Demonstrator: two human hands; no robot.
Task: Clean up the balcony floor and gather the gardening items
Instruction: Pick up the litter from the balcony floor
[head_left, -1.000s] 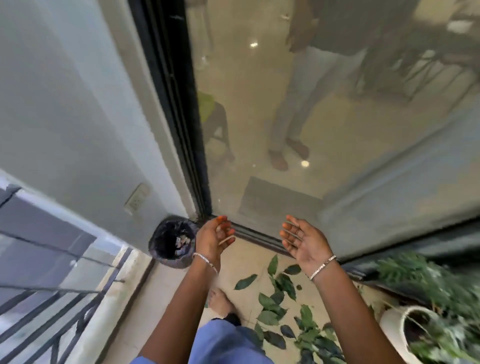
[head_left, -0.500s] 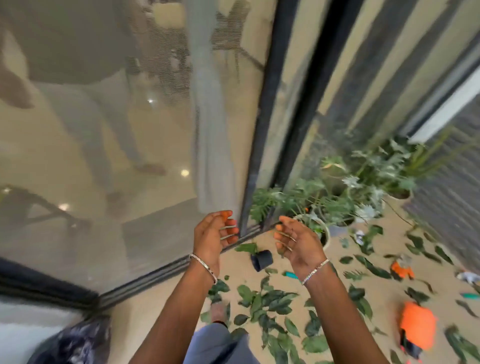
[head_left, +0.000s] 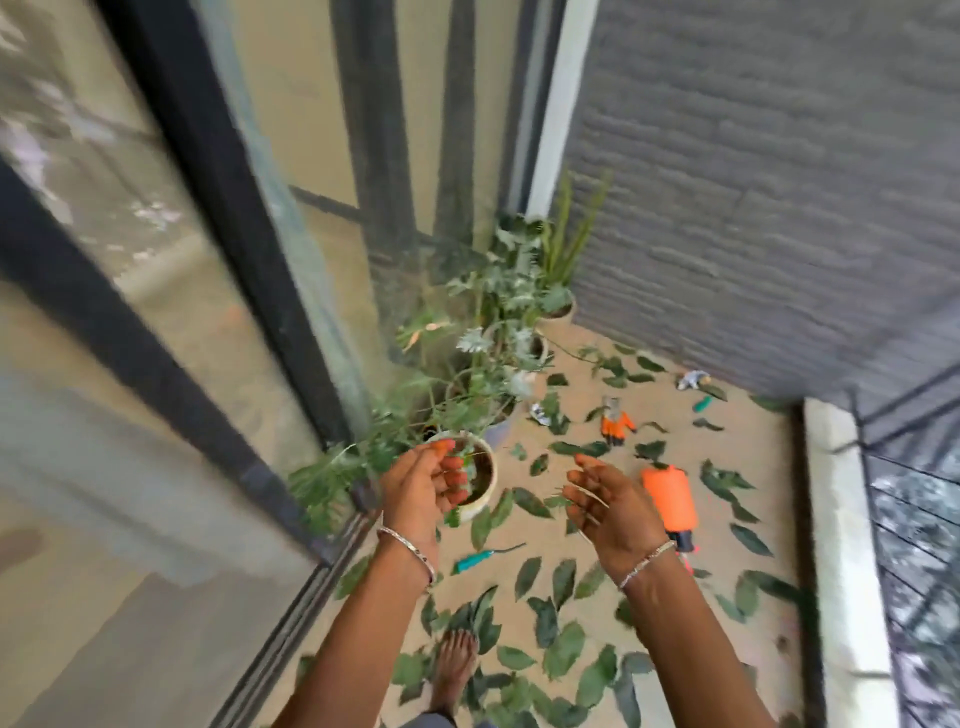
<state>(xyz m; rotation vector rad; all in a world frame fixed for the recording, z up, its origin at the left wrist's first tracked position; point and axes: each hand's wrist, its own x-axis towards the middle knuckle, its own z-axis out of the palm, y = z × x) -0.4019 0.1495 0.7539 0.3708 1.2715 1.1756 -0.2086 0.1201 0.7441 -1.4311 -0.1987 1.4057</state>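
Green leaves lie scattered over the tan balcony floor. An orange spray bottle lies on its side to the right of my right hand. A teal-handled tool rests on the floor between my forearms. Orange gloves and a small green item lie farther back. My left hand and my right hand are raised in front of me, palms facing each other, fingers loosely spread, holding nothing.
Potted plants line the sliding glass door on the left; a white pot sits just behind my left hand. A grey brick wall closes the far end. A low ledge with railing runs along the right. My bare foot stands among leaves.
My view has swung right, from the black bag in the door corner to the balcony's far end. Both hands stay raised and hold nothing throughout.
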